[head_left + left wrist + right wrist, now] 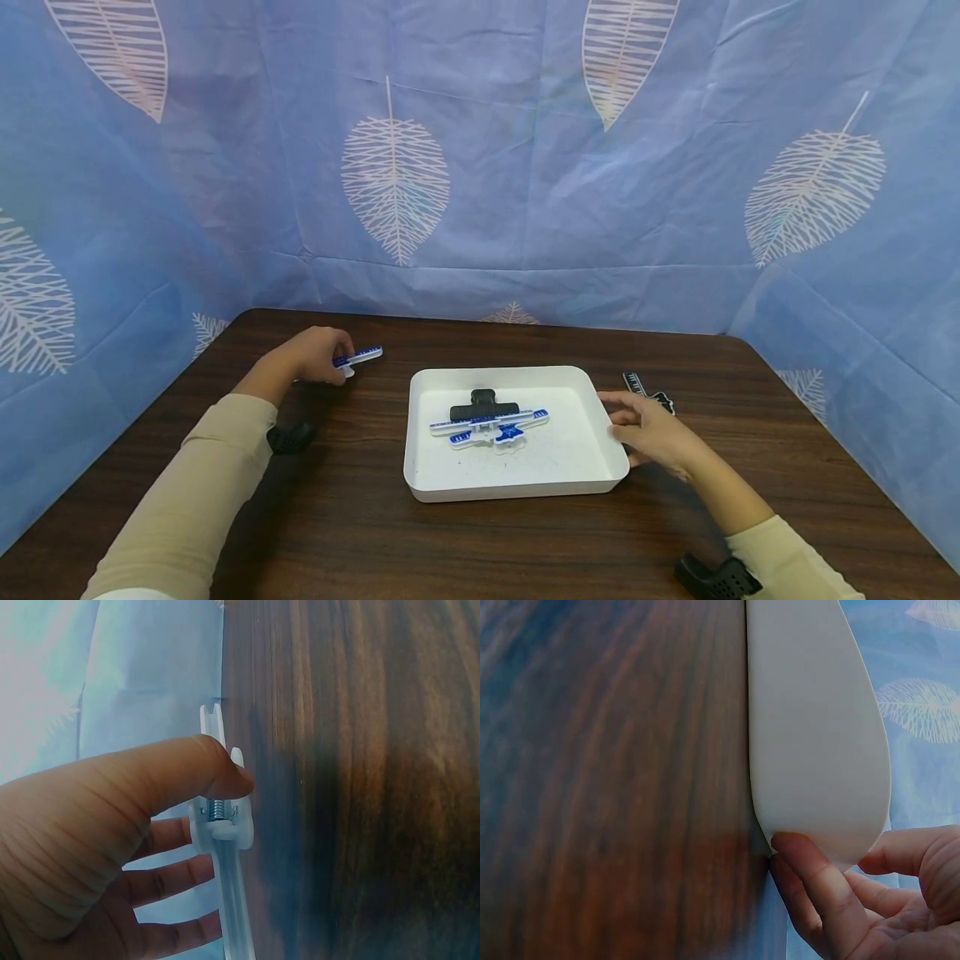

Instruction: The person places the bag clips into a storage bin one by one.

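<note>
Over the table's back left, my left hand [309, 353] pinches a long blue-and-white plastic spring clip [365, 356]. The left wrist view shows the thumb [202, 771] across the clip near its metal spring [217, 810], with the other fingers behind. My right hand [654, 431] grips the right side of a shallow white tray [517, 486]. In the right wrist view its fingertips press the tray's outer wall [810, 720] at the corner, the thumb close to the rim. Inside the tray lie a black clip [483, 408] and several blue-and-white clips [498, 427], overlapping one another.
Beyond the right hand, a black-and-white piece [634, 383] lies on the dark wooden table [360, 533], partly hidden by the fingers. A blue cloth [487, 183] with white leaf prints hangs behind the table and at both sides.
</note>
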Action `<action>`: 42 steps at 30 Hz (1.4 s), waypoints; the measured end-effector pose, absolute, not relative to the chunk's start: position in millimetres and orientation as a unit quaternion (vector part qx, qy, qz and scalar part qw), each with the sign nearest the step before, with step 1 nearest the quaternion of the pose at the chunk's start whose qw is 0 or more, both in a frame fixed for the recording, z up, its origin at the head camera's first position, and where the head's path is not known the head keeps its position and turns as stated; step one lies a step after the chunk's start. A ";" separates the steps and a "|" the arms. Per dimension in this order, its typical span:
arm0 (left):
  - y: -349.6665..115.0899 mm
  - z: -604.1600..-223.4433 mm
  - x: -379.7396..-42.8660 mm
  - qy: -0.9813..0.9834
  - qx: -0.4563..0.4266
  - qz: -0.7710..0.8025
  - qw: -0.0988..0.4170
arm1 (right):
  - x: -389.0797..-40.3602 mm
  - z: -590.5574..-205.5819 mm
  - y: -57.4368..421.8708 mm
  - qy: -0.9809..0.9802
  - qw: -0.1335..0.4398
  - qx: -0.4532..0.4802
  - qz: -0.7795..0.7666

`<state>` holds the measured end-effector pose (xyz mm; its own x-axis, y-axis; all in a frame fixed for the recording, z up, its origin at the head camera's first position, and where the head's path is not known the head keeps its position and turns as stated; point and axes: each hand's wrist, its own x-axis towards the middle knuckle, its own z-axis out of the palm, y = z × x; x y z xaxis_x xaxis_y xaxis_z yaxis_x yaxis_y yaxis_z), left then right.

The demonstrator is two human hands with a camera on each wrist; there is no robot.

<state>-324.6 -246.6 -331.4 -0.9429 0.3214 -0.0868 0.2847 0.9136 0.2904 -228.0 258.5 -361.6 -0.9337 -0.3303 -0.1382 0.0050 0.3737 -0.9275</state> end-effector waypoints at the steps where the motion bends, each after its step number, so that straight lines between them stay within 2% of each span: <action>1: -246.6 -331.3 -323.6 0.976 0.157 0.138 0.065 | -227.9 -361.5 258.4 0.815 0.152 -0.100 -0.551; 42: -245.7 -318.7 -291.1 0.969 0.198 0.149 0.009 | -227.3 -361.8 257.6 0.814 0.152 -0.103 -0.550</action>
